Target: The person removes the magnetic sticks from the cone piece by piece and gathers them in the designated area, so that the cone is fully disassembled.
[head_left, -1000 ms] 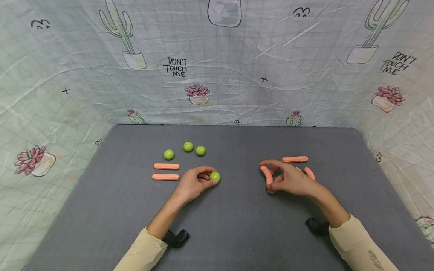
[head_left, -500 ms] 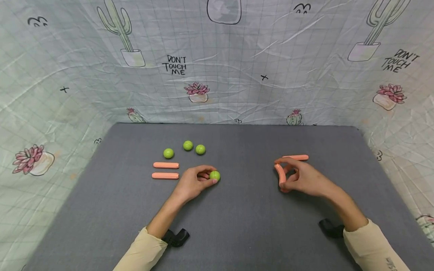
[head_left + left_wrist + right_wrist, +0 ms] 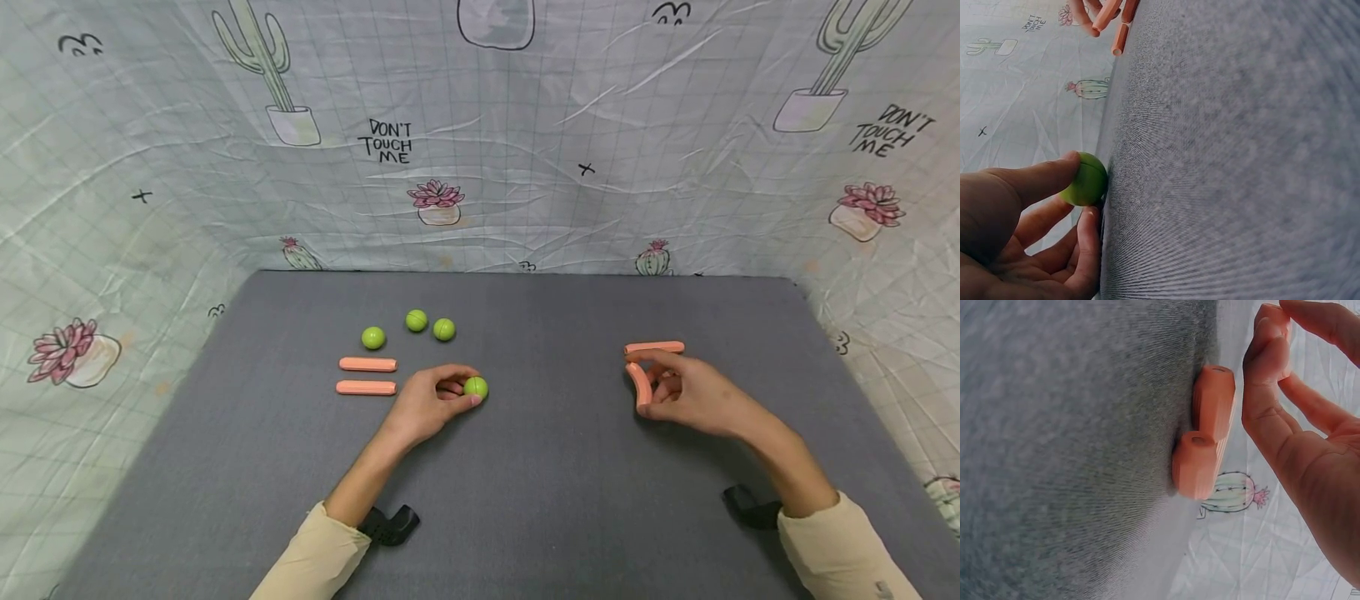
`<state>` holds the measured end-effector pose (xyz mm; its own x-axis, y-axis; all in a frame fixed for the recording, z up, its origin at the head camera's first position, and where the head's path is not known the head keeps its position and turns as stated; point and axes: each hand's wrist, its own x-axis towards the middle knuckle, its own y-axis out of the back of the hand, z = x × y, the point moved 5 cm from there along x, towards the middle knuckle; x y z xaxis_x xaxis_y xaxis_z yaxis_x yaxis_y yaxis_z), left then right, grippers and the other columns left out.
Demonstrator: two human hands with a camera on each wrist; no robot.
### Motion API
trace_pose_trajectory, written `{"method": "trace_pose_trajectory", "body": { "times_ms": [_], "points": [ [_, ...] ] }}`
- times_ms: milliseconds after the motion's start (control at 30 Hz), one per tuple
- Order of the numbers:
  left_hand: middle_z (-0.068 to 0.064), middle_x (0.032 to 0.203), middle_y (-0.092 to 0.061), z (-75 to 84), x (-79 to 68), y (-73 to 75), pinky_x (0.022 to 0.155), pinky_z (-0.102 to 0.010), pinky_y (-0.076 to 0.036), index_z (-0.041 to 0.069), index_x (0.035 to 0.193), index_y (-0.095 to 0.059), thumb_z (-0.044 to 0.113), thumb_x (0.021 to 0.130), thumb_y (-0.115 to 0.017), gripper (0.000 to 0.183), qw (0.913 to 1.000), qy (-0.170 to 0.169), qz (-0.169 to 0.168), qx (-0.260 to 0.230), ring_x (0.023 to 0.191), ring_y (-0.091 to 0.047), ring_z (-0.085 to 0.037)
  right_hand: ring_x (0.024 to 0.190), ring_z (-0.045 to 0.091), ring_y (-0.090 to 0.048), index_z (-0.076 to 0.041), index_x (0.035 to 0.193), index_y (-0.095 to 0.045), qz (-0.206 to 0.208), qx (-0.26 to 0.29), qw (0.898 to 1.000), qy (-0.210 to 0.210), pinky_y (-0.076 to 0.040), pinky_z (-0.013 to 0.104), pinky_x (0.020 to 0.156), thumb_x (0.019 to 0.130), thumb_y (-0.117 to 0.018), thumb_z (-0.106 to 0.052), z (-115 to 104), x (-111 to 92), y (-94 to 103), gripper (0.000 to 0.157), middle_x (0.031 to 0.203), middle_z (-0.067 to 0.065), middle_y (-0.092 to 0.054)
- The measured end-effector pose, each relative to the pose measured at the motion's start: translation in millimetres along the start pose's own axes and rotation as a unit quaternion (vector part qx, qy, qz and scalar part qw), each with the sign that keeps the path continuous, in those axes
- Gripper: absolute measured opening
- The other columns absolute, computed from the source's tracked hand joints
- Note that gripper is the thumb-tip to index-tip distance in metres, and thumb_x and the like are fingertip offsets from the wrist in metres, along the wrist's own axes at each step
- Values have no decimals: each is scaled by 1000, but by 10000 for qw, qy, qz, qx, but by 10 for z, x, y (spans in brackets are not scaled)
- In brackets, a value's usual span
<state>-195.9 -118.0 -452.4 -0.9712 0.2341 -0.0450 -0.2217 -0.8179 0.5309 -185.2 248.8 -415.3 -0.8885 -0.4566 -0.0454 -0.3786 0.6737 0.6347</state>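
Observation:
Near the table's middle, my left hand (image 3: pixel 429 410) pinches a small green ball (image 3: pixel 476 387) between thumb and fingers. The left wrist view shows that ball (image 3: pixel 1088 181) low against the grey cloth. On the right, my right hand (image 3: pixel 693 396) holds a short curved orange piece (image 3: pixel 639 385) by its ends, thumb at the near end and fingertip at the far end. Just beyond lies a straight ribbed orange stick (image 3: pixel 654 347). Orange pieces (image 3: pixel 1215 403) rest on the cloth beside this hand in the right wrist view; the hand covers some of them from above.
Left of my left hand lie two parallel straight orange sticks, a far one (image 3: pixel 368 364) and a near one (image 3: pixel 366 387). Behind them are three more green balls (image 3: pixel 416 321). A printed curtain (image 3: pixel 510 225) borders the grey table (image 3: pixel 540 517) at the back and sides.
My right hand has moved right with the curved orange piece, to just in front of the straight stick, and now hides the other curved pieces. The left hand stays put on its ball.

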Motion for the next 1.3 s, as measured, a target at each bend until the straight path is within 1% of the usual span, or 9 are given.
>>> {"method": "trace_pose_trajectory", "body": {
  "times_ms": [167,267,533,567,667,833,1033,1200,1300],
  "points": [
    [-4,107,-74,-12,-4,3,83,-24,-56,16,122,-76,17,92,-81,31,10000,-24,2,7,94,-66,-11,77,8,-65,4,151,-47,44,28,9999,110,-57,26,67,87,-80,2,-2,-6,2,73,134,23,-56],
    [-4,107,-75,-14,-4,3,83,-24,-56,16,122,-76,18,92,-81,31,10000,-40,2,23,94,-66,-10,75,8,-62,4,150,-49,108,7,9998,175,-56,26,66,86,-80,3,-1,-2,-2,71,140,20,-50],
    [-4,106,-75,-6,3,1,82,-24,-56,16,122,-76,18,92,-81,31,10000,-62,12,46,92,-66,-10,72,5,-58,5,144,-56,198,-613,9979,78,-52,25,64,86,-81,-2,3,37,-9,64,137,18,-57],
    [-4,106,-75,-4,4,3,83,-24,-56,16,122,-76,18,92,-82,31,10000,-67,24,51,93,-67,-10,71,5,-58,4,143,-57,191,-672,9976,3,-52,25,64,87,-81,-3,0,43,-8,62,131,16,-60],
    [-4,108,-75,-2,10,8,84,-25,-57,15,121,-76,17,91,-82,31,9999,-80,53,28,94,-67,-11,67,7,-61,5,140,-60,92,-691,9973,-219,-52,25,64,89,-79,-4,3,69,-16,55,119,15,-66],
    [-5,110,-76,-4,10,10,85,-24,-57,15,121,-76,17,91,-82,31,9999,-97,66,-10,96,-67,-12,65,13,-67,4,141,-58,-41,-532,9971,-541,-55,26,66,93,-75,-7,7,107,-39,52,118,15,-66],
    [-5,109,-75,-17,9,7,83,-22,-57,15,122,-76,17,91,-82,31,10000,-71,47,-33,95,-67,-11,66,11,-65,3,146,-55,7,-506,9976,-481,-53,24,68,90,-79,-6,-26,70,-20,62,116,15,-62],
    [-5,109,-75,-34,8,5,83,-22,-56,16,122,-76,17,91,-82,32,10000,-32,21,-80,94,-67,-11,68,14,-68,-1,149,-53,201,-229,9987,-412,-52,23,68,93,-77,-6,-31,43,13,61,118,18,-50],
    [-5,109,-75,-38,8,4,83,-23,-56,16,123,-76,18,91,-82,32,10000,-65,17,-47,95,-66,-11,63,14,-62,-3,148,-53,344,-405,9981,-301,-49,24,64,95,-77,-10,-30,49,31,58,114,17,-53]
  ]
}}
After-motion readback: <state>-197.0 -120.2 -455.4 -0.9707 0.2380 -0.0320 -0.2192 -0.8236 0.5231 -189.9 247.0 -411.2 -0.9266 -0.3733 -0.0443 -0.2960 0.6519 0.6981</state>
